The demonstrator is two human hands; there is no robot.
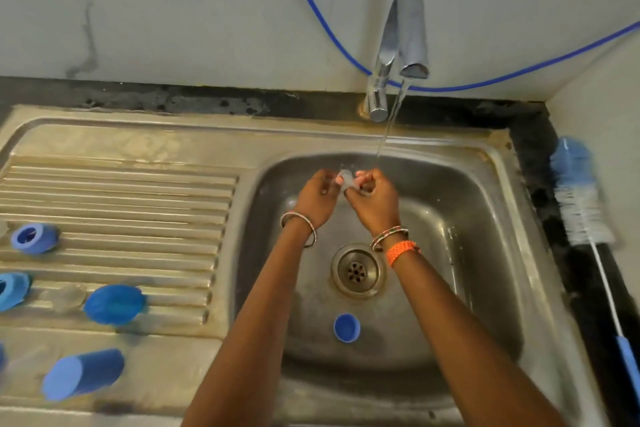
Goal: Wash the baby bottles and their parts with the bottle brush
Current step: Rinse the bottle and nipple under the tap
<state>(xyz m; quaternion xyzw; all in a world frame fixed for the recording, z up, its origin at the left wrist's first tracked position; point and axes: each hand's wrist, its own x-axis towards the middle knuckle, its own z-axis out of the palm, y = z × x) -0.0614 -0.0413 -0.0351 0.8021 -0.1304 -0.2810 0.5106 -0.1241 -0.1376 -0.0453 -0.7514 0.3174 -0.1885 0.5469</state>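
both hands meet over the sink basin (485, 253), left hand (317, 198) and right hand (374, 204) each pinching a small clear part (346, 179) between them, just left of the thin stream from the tap (405, 38). the part is mostly hidden by fingers and blurred; its shape cannot be made out. a blue cap (347, 328) lies in the basin near the drain (358, 270). on the ribbed draining board (121, 184) lie several blue bottle pieces, some cut off at the left edge, plus a faint clear one. the bottle brush (581, 204) rests on the dark tabletop (533, 128) right of the sink, its handle running out of view.
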